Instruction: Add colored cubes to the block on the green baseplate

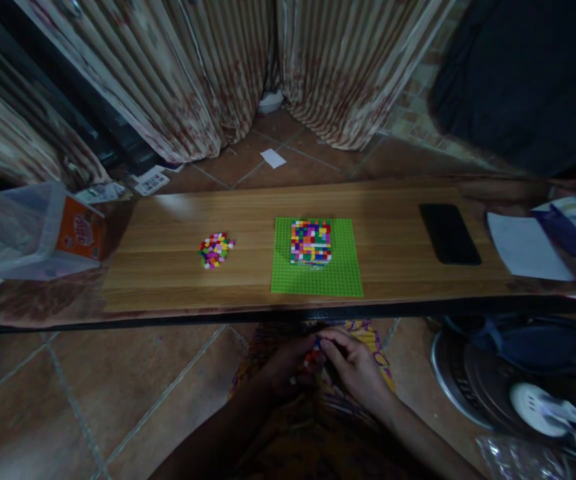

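Both hands are together over my lap, below the table's front edge. My left hand (291,360) is closed around several small toy bricks (311,360), red and orange ones among them. Thumb and fingers of my right hand (355,360) pinch a small blue brick (317,342) right beside the left fingertips. On the table, a block built of many-coloured bricks (311,241) stands on a green baseplate (318,283), toward its upper middle. A pile of loose coloured bricks (214,251) lies left of the plate.
A black tablet or phone (450,233) lies on the wooden table (168,217) at the right, with white paper (529,245) beyond it. At the far left stands a clear plastic box (33,230) with an orange label. A white power strip (541,408) sits low at the right.
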{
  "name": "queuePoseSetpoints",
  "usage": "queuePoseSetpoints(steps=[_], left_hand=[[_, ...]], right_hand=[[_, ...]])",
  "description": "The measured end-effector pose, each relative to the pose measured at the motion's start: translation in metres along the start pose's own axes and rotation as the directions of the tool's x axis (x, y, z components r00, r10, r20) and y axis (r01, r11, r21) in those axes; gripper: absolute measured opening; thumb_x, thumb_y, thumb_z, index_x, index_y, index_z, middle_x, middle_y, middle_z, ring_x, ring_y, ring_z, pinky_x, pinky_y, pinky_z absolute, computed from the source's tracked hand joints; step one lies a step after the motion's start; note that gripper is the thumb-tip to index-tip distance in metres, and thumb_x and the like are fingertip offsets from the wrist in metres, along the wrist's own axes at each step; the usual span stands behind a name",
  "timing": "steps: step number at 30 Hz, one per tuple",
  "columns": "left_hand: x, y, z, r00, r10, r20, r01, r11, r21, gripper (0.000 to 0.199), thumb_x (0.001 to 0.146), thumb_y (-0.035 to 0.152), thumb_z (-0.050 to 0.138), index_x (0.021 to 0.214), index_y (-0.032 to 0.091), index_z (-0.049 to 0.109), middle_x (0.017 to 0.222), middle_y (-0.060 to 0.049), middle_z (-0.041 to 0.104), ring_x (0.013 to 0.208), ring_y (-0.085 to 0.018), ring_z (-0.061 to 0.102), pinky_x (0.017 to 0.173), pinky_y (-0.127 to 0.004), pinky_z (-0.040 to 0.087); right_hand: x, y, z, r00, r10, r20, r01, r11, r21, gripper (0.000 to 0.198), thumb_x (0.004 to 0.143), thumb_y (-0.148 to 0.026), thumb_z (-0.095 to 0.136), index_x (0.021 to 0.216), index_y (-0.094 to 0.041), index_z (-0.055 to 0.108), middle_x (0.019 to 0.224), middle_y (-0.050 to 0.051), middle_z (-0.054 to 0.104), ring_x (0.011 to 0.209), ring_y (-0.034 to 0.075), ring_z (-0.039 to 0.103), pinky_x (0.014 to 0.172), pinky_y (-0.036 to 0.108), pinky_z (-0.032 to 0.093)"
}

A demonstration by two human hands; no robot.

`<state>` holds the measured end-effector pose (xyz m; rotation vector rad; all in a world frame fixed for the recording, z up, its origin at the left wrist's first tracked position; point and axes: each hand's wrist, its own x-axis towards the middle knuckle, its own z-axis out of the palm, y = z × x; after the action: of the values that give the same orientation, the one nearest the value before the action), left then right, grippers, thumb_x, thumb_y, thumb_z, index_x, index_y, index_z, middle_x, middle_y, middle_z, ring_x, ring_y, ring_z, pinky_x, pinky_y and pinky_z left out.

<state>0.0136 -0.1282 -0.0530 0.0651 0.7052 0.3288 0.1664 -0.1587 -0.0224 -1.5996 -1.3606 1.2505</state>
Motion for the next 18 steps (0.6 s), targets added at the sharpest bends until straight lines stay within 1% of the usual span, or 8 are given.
queuePoseSetpoints(steps=[2,5,8,11,13,15,18], left_hand=[[0.001,0.0,0.001,1.0,-0.001,-0.002,0.001,1.0,0.0,0.03,0.074,0.039,0.067,0.081,0.013,0.055,0.067,0.002,0.047,0.048,-0.003,0.038,0.036,-0.012,0.018],[0.002,0.001,0.003,1.0,-0.017,-0.011,0.017,1.0,0.003,0.03,0.075,0.04,0.066,0.083,0.014,0.054,0.067,0.002,0.047,0.048,-0.003,0.037,0.037,-0.012,0.016],[0.002,0.003,0.003,0.999,-0.032,-0.006,0.032,0.999,0.013,0.031,0.076,0.041,0.065,0.086,0.013,0.054,0.068,0.002,0.047,0.048,-0.003,0.036,0.037,-0.013,0.016],[0.001,0.003,0.002,0.997,-0.053,0.059,0.052,0.998,0.023,0.034,0.076,0.041,0.065,0.09,0.011,0.056,0.07,0.002,0.046,0.049,-0.003,0.034,0.038,-0.015,0.015],[0.0,0.003,0.002,0.994,-0.055,0.098,0.053,0.998,0.024,0.035,0.076,0.041,0.065,0.091,0.011,0.057,0.071,0.002,0.044,0.049,-0.002,0.032,0.039,-0.015,0.014],[0.0,0.003,0.001,0.993,-0.046,0.105,0.043,0.999,0.034,0.034,0.075,0.041,0.065,0.09,0.011,0.057,0.072,0.002,0.044,0.05,-0.002,0.032,0.04,-0.015,0.014],[-0.001,0.003,0.002,0.995,-0.032,0.09,0.028,0.998,0.051,0.035,0.073,0.041,0.067,0.088,0.011,0.057,0.073,0.001,0.045,0.051,-0.003,0.033,0.04,-0.016,0.013]], right_hand=[[0.0,-0.001,0.001,1.0,-0.005,-0.024,0.005,1.0,-0.013,0.026,0.09,-0.039,0.045,0.091,-0.022,0.066,0.086,0.004,0.064,0.081,0.018,0.062,0.075,0.03,0.049],[0.0,-0.002,0.001,0.999,-0.022,-0.023,0.02,0.997,-0.068,0.026,0.091,-0.037,0.044,0.084,-0.023,0.064,0.081,0.003,0.063,0.078,0.018,0.062,0.073,0.03,0.048],[0.003,-0.005,-0.004,0.997,-0.062,-0.04,0.056,0.989,-0.134,0.026,0.092,-0.037,0.042,0.085,-0.023,0.064,0.082,0.004,0.064,0.08,0.019,0.063,0.073,0.031,0.048],[0.015,-0.015,-0.019,0.984,-0.128,-0.123,0.104,0.977,-0.187,0.024,0.091,-0.037,0.044,0.092,-0.024,0.065,0.089,0.004,0.066,0.086,0.02,0.063,0.076,0.031,0.048],[0.03,-0.026,-0.032,0.965,-0.186,-0.186,0.143,0.965,-0.221,0.023,0.09,-0.038,0.048,0.096,-0.024,0.065,0.093,0.005,0.067,0.089,0.021,0.063,0.078,0.032,0.048],[0.051,-0.039,-0.045,0.938,-0.253,-0.238,0.195,0.95,-0.244,0.022,0.088,-0.04,0.051,0.093,-0.024,0.066,0.092,0.004,0.068,0.087,0.02,0.063,0.077,0.031,0.047],[0.088,-0.055,-0.059,0.877,-0.364,-0.312,0.287,0.92,-0.267,0.024,0.085,-0.043,0.055,0.088,-0.023,0.068,0.088,0.004,0.068,0.084,0.02,0.063,0.075,0.032,0.047]])
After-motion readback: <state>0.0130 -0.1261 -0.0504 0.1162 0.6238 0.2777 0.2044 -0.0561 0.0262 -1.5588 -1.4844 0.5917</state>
